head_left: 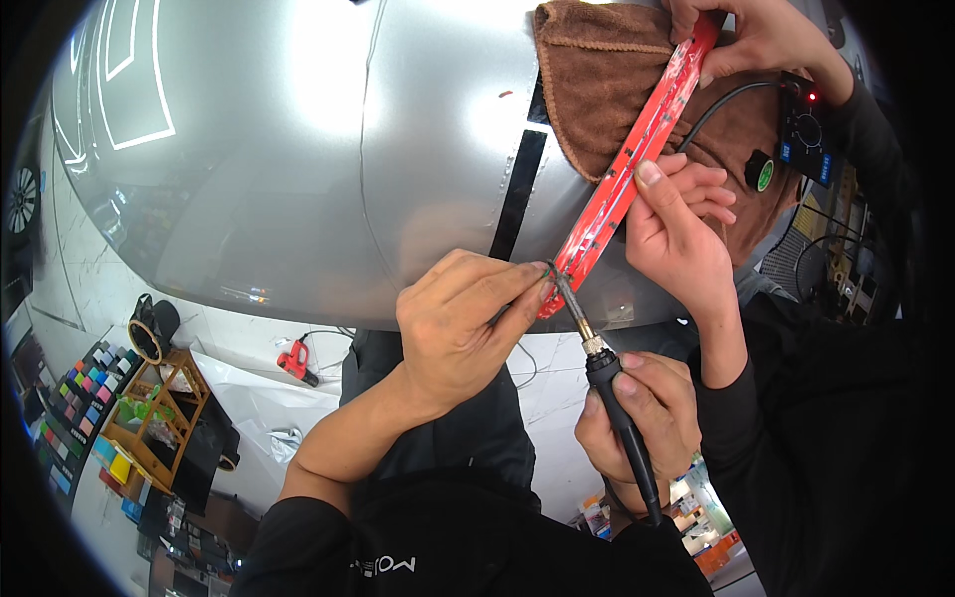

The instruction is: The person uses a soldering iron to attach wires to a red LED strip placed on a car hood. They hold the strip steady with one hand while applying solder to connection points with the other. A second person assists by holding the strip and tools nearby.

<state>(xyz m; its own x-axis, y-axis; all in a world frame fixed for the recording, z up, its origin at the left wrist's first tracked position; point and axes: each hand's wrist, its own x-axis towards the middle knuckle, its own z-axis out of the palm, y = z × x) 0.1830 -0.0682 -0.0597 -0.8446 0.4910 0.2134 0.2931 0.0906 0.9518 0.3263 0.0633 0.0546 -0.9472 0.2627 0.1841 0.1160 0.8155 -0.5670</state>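
Observation:
My right hand (652, 413) grips the black handle of a soldering iron (605, 373). Its metal tip meets the near end of a long red strip (617, 187) with a narrow, light line and small dark spots along it. At that same end, my left hand (458, 318) is closed in a pinch, thumb and forefinger beside the tip; a small dark and greenish bit shows there, too small to name. Another person steadies the strip: one hand (686, 229) lies along its middle with the thumb on it, the other hand (761, 40) clasps its far end.
Beneath the strip lie a curved silver car panel (438, 129) and a brown cloth (607, 90). A black control box (804, 129) with a red light and cable sits at right, near a round green-topped item (761, 171). A red power tool (296, 361) and wooden rack (154, 428) stand lower left.

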